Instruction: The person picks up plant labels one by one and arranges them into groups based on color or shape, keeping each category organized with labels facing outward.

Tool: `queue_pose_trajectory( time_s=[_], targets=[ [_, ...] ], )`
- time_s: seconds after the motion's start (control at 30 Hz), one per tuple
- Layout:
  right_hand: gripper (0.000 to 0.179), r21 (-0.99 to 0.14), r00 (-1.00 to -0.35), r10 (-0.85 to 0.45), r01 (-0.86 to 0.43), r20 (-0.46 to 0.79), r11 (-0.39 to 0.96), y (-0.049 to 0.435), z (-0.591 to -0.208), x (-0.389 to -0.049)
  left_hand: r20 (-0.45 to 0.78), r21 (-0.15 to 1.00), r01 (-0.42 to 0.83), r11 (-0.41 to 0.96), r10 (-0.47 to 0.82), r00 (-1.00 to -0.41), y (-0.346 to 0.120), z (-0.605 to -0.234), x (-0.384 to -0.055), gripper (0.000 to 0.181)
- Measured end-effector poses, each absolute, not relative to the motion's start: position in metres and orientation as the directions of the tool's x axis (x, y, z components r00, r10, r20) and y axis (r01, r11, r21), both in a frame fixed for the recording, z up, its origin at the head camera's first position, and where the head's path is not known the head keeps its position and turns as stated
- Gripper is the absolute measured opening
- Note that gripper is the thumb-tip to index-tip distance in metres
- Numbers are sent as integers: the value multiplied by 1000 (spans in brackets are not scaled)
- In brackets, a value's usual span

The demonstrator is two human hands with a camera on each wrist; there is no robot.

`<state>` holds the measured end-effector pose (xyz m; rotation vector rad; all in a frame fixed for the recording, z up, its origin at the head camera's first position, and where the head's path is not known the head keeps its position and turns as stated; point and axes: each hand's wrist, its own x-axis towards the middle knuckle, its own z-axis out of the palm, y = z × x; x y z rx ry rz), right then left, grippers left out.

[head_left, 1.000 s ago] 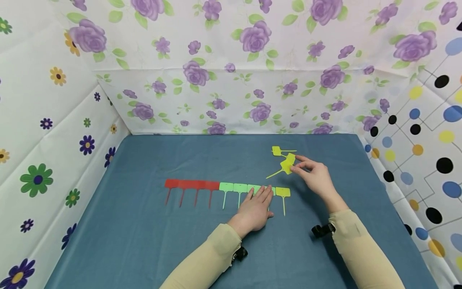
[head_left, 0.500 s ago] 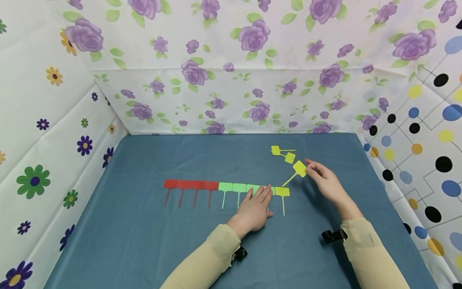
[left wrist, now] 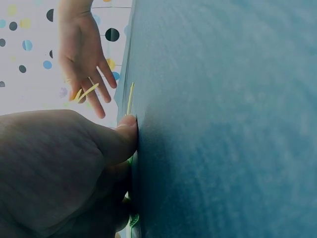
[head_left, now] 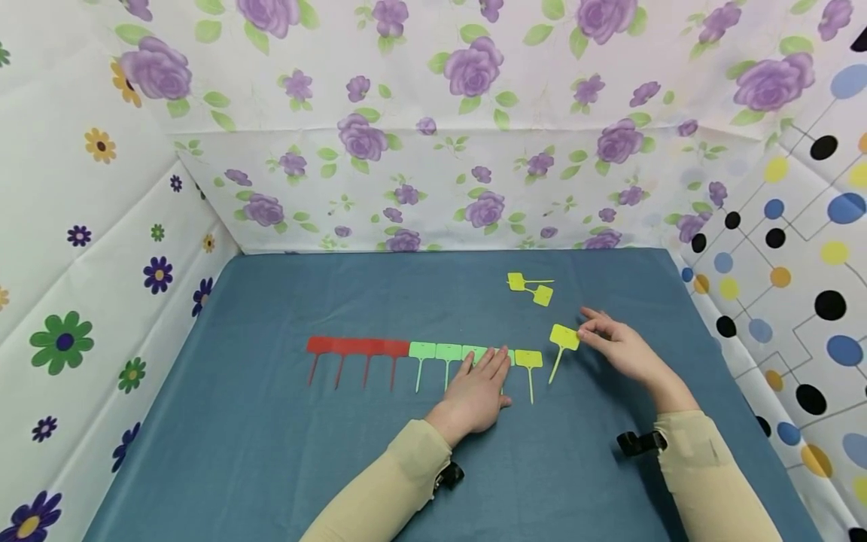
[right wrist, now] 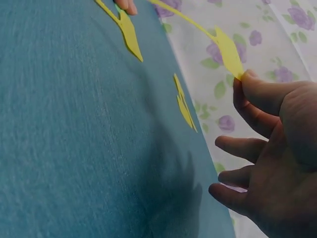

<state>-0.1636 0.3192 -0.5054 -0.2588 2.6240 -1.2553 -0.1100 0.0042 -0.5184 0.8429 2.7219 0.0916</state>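
Note:
My right hand (head_left: 626, 351) pinches a yellow plant label (head_left: 564, 337) by its flat head, thumb against forefinger; the right wrist view has this yellow label (right wrist: 229, 53) raised off the table, other fingers spread. Flat on the cloth, my left hand (head_left: 474, 391) rests with fingers over part of the green labels (head_left: 436, 351), hiding some of them. Red labels (head_left: 359, 346) continue that row to the left, stems pointing toward me. At the row's right end lies another yellow label (head_left: 529, 359), just left of the held one.
Two loose yellow labels (head_left: 542, 294) lie farther back, close together. The blue tablecloth (head_left: 271, 452) runs up to a floral curtain (head_left: 433, 188) behind, with patterned sheets (head_left: 806, 301) at both sides. A small black device (head_left: 640, 443) sits on each wrist.
My right hand has carried the yellow label away from the two loose ones, rightward and nearer, and its stem has swung to point toward me. The left hand has stayed in place.

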Motion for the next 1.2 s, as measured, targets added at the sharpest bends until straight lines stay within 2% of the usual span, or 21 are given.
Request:
queue_pose_trajectory(
  time_s=[0.33, 0.67, 1.2],
  targets=[
    [36, -773, -944, -291, -65, -158, 632, 323, -509, -162, -249, 140, 547, 825, 564, -787, 4, -520, -110, 71],
    [37, -679, -944, -280, -89, -176, 728, 319, -516, -164, -253, 153, 546, 824, 566, -784, 4, -520, -111, 71],
    [30, -596, -953, -281, -162, -112, 787, 309, -526, -165, -259, 151, 543, 826, 563, -785, 5, -521, -111, 72]
  ],
)
